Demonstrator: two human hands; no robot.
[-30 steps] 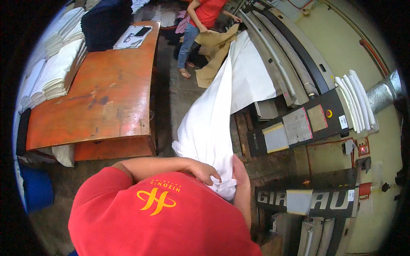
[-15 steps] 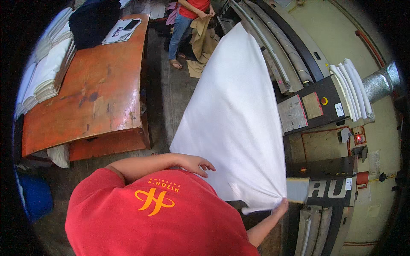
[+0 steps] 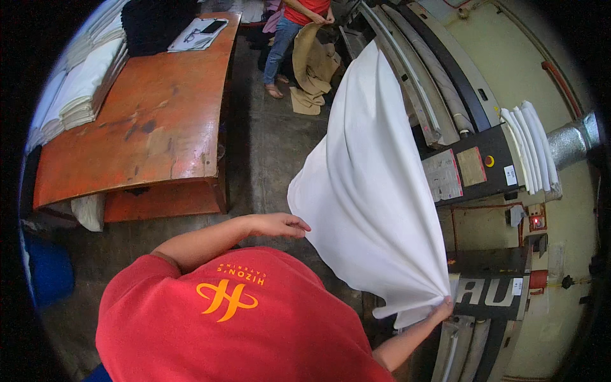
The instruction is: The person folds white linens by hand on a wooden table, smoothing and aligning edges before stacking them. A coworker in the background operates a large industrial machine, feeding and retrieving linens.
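Note:
A large white cloth (image 3: 375, 146) stretches from my right side up toward the long roller machine, narrowing to a point at its far end. What holds that far end, I cannot tell. My right hand (image 3: 443, 309) grips the gathered near corner, folds fanning out from the fingers. My left hand (image 3: 283, 225) is in front of my chest, fingers loosely stretched toward the cloth's left edge. Its fingertips come close to that edge; whether they touch is unclear. The cloth's lower edge hangs in a loose curve between my hands.
A wooden table (image 3: 159, 121) at left bears folded white cloths (image 3: 89, 89), dark fabric (image 3: 156, 25) and papers with a phone. Another person (image 3: 280, 48) handles tan fabric (image 3: 315, 63) at the far side. Roller machinery (image 3: 433, 70) lines the right. A blue bin (image 3: 51, 270) stands at lower left.
My right hand has moved right, drawing the cloth's near corner along. The cloth has gone from broad and flat to billowing folds. My left hand no longer overlaps it and lies at its edge.

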